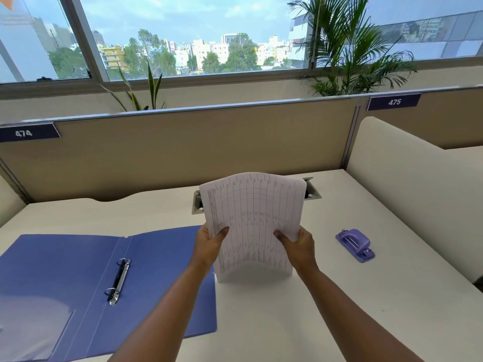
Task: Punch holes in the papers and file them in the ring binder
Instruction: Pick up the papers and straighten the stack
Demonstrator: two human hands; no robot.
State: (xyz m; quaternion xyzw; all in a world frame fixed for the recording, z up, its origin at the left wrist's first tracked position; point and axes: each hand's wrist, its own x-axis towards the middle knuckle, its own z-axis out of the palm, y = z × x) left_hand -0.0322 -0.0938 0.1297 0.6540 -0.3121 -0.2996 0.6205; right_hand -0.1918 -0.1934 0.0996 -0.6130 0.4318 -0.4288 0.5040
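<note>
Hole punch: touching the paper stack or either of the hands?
Apart. Head view shows the hole punch lying alone on the desk, bare desktop between it and the right hand gripping the papers.

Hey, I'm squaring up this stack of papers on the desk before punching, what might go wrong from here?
1. The papers bow while both hands, left and right, pinch only their side edges; sheets could slip out of line and get uneven holes.
2. The stack's lower left corner is close to the open ring binder; tapping might catch its cover.
</note>
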